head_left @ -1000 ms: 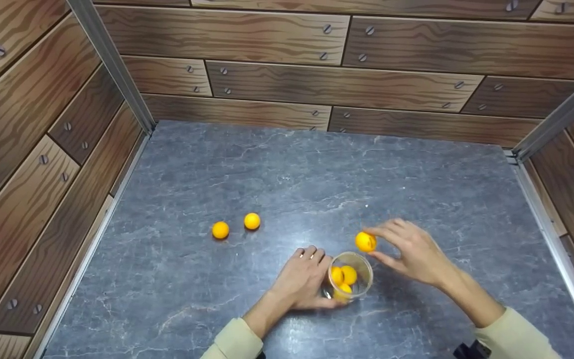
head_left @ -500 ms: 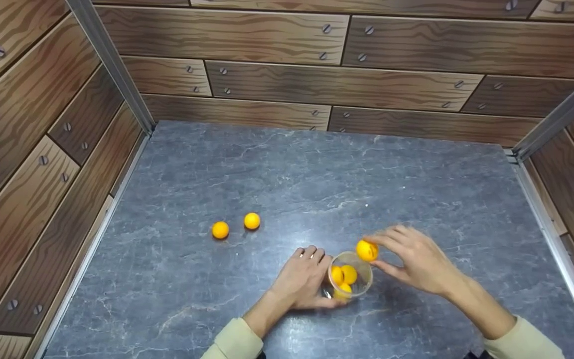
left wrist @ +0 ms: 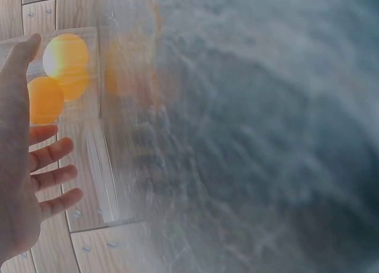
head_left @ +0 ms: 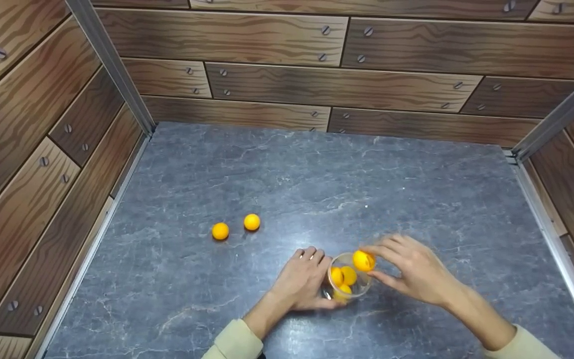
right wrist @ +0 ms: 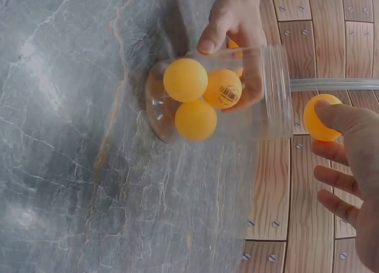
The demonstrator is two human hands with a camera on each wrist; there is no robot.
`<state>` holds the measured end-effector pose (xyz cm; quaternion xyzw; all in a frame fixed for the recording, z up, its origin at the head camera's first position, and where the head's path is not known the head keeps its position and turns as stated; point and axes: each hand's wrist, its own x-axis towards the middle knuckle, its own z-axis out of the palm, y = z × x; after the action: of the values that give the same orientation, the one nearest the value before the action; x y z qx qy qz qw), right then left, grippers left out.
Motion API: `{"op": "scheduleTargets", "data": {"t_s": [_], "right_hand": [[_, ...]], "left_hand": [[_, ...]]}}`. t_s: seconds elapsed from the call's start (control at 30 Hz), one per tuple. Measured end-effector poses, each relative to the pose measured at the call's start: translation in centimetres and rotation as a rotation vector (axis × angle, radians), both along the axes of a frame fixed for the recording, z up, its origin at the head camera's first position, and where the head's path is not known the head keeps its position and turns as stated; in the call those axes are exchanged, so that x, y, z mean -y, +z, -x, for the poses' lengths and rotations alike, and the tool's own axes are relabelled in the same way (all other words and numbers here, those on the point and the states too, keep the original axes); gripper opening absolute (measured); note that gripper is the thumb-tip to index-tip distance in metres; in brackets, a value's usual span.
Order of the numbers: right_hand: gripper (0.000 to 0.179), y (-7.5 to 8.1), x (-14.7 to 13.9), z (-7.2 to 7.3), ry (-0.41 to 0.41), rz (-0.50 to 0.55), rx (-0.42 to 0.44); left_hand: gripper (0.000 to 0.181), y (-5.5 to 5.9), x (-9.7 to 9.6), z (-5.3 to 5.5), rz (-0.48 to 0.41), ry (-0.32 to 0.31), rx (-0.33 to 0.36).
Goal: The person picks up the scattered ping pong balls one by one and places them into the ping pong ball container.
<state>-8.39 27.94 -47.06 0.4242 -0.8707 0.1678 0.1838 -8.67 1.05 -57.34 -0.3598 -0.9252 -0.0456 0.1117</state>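
A clear plastic jar [right wrist: 277, 89] with a threaded mouth stands upright on the table, three orange ping-pong balls [right wrist: 196, 120] lying at its bottom. My left hand [head_left: 301, 281] steadies it from the left, thumb on the near side and fingers on the far side. Between thumb and forefinger, my right hand [head_left: 414, 269] pinches another orange ping-pong ball [head_left: 363, 261]; the right wrist view shows this ball just above the jar's mouth, with the other fingers spread. In the head view that ball overlaps the right part of the rim.
Two more orange ping-pong balls, one farther left [head_left: 220, 231] and one nearer the middle [head_left: 252, 222], rest on the grey marbled table [head_left: 287, 174]. Wood-patterned walls [head_left: 247, 40] with metal corner posts enclose the back and sides.
My right hand has brought its ball toward me, from beyond the jar's far right side to over its rim. The left hand and the jar stay in place.
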Motion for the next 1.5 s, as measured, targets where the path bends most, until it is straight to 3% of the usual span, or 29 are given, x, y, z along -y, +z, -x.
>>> {"op": "scheduleTargets", "data": {"t_s": [0.13,0.33,0.83,1.5], "right_hand": [[0.047,-0.3,0.1,-0.2,0.008,-0.005,0.012],[0.057,-0.6,0.4,-0.5,0.036,0.026,-0.008],[0.044,-1.2,0.5,-0.8,0.035,0.019,0.010],[0.056,-1.5,0.5,-1.0,0.007,0.002,0.024]], "left_hand": [[0.086,-0.1,0.0,0.0,0.003,0.002,-0.016],[0.088,0.0,0.0,0.0,0.008,0.003,-0.020],[0.086,0.0,0.0,0.1,0.007,-0.003,-0.009],[0.085,0.1,0.0,0.0,0.012,-0.002,-0.018]]}}
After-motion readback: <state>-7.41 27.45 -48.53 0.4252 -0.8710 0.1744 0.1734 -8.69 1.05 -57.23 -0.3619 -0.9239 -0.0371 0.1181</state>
